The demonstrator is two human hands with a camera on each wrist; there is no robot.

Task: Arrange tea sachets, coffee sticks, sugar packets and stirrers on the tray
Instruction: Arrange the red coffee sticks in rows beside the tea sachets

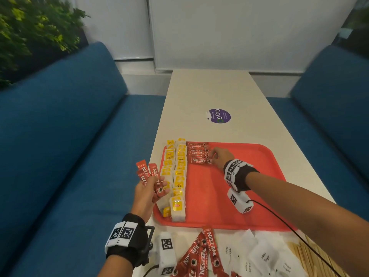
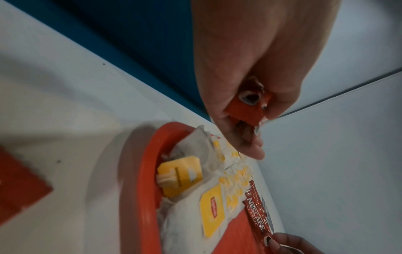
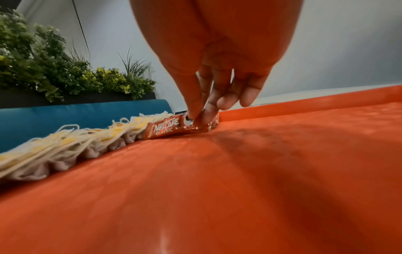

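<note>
Starting at the left edge: the left hand [image 1: 146, 193] hovers just off the tray's left rim with its fingers curled round a small bunch of spare coffee sticks [image 1: 147, 173], red ends fanned upward. Next over, the tea sachets [image 1: 177, 174] sit on the red tray [image 1: 249, 196] in two overlapping rows along its left side, yellow tags up.

Right beside them at the far end is the column of laid coffee sticks [image 1: 198, 151], each lying crosswise. The right hand [image 1: 220, 156] is down on the nearest one, thumb and fingertips [image 3: 192, 110] pinching its right end against the tray floor.

My take on doing this bit well: keep that stick parallel to the ones behind it and slide its left end up snug to the tea row before letting go, so the column stays square. They're light and slippery, so I'd press flat instead of dropping. Then feed one stick at a time from the left bunch.

Still waiting on the table [image 1: 219, 92] in front of the tray: more loose coffee sticks [image 1: 199, 254], white sugar packets [image 1: 261, 256], and wooden stirrers [image 1: 319, 258] furthest right.
</note>
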